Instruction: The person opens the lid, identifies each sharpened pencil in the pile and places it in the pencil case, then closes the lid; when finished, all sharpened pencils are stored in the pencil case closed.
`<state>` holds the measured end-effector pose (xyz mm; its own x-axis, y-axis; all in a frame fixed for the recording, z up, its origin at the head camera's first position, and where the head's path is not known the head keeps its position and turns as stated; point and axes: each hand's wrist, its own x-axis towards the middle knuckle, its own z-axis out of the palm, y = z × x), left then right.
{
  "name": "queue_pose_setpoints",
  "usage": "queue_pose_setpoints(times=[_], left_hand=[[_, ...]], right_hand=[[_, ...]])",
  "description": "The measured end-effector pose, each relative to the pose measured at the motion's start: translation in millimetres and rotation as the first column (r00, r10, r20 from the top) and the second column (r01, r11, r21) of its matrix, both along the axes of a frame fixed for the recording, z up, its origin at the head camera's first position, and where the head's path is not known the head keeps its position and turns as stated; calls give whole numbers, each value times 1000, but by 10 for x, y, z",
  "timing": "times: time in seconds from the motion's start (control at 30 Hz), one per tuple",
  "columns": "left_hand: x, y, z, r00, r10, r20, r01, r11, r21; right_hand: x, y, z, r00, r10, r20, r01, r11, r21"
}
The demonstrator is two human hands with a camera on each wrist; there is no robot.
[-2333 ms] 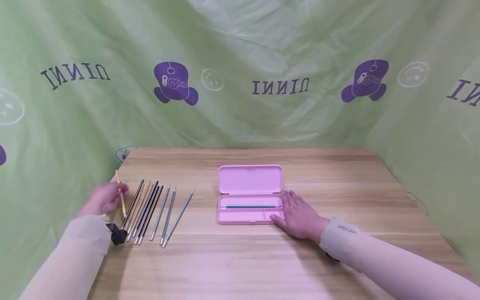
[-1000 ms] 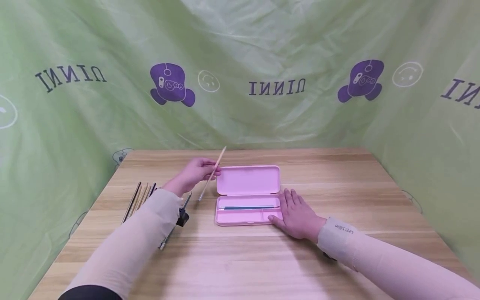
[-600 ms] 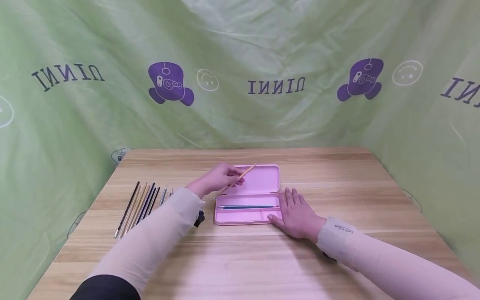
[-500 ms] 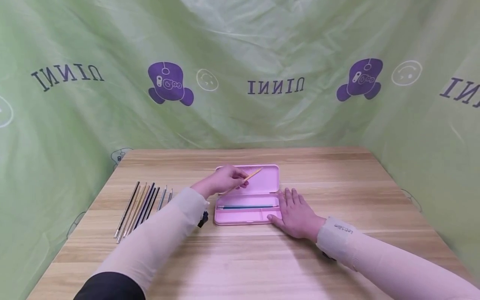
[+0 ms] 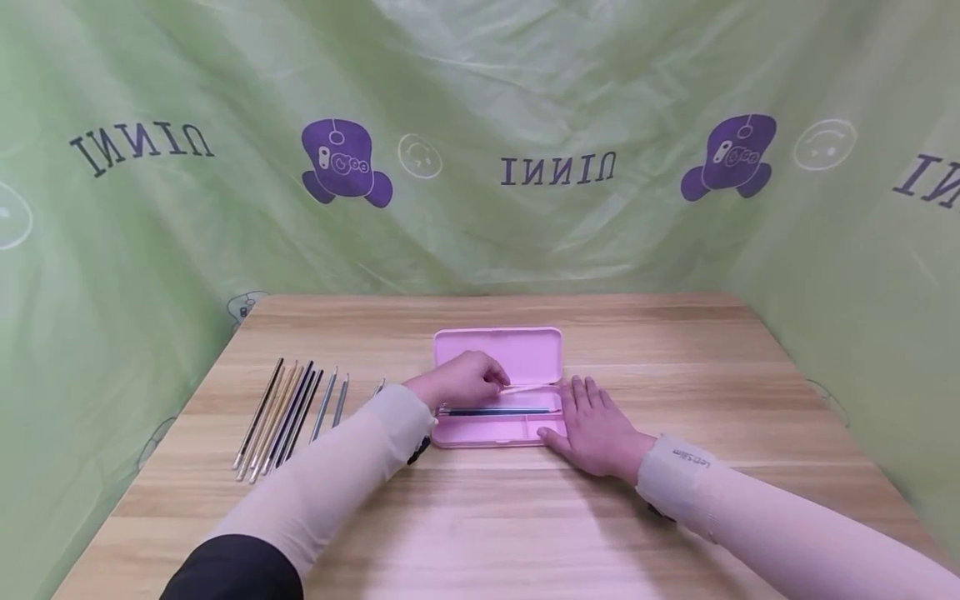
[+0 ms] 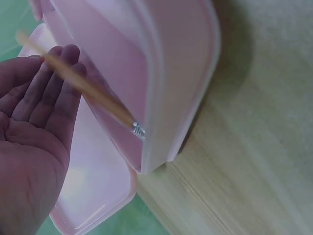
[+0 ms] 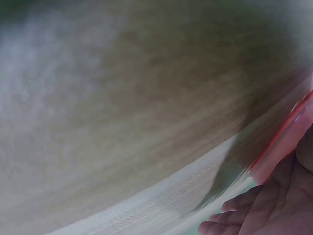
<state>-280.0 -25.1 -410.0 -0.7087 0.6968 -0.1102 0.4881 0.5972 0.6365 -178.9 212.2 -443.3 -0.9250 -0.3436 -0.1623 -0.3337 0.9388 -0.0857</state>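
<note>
My left hand (image 5: 468,377) is over the back compartment of an open pink pencil case (image 5: 480,431). Between its thumb and fingers it pinches a natural-wood pencil (image 6: 100,95). In the left wrist view, the pencil slants with its metal-banded end down inside the case, against the wall; part of it is blurred. Teal pencils (image 5: 495,411) lie lengthwise in the case, in front of the left fingers. With fingers straight, my right hand (image 5: 600,429) rests against the case's right end, thumb over the front corner; the right wrist view shows only part of that hand.
Left of the case, several black, dark blue and wood-coloured pencils (image 5: 273,417) lie side by side on the wooden table (image 5: 480,525). A few grey-blue pencils (image 5: 324,404) lie beside them, partly hidden by the left sleeve. A green curtain (image 5: 465,242) hangs behind the table.
My left hand has carried the wood-coloured pencil from the left pile rightward over the case, then lowered it and turned it nearly level into the back compartment. The right hand has stayed put.
</note>
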Motion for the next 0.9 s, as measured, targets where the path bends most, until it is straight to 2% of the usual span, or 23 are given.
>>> queue_pose_setpoints(times=[0.13, 0.23, 0.37, 0.47, 0.57, 0.63, 0.73, 0.8, 0.9], left_hand=[[0, -26, -23, 999, -5, -37, 4, 1000, -17], [5, -134, -37, 999, 36, -30, -35, 999, 19], [3, -395, -42, 992, 128, 16, -129, 984, 120], [-4, -665, -16, 973, 217, 82, -230, 951, 206], [-9, -1005, 39, 935, 318, 157, -351, 896, 273], [-12, -1257, 73, 899, 387, 203, -434, 847, 306], [-24, -1641, 97, 851, 480, 216, -526, 773, 355], [-5, -1882, 100, 809, 546, 220, -587, 718, 375], [52, -2184, 74, 734, 636, 238, -673, 638, 374]], right_hand=[[9, 8, 15, 1000, -4, -2, 4, 1000, -11], [12, 5, 19, 1000, 3, 4, -3, 1000, -12], [9, 4, 19, 1000, 7, 0, -7, 1000, -16], [7, 7, 17, 1000, 8, -10, -8, 1000, -22], [7, 7, 14, 1000, 11, -10, -12, 1000, -28], [5, 7, 11, 1000, 13, -7, -13, 999, -30], [3, 11, 6, 1000, 13, -8, -13, 999, -29], [2, 14, 4, 1000, 15, -10, -15, 1000, -27], [2, 19, 6, 1000, 19, -11, -20, 999, -28]])
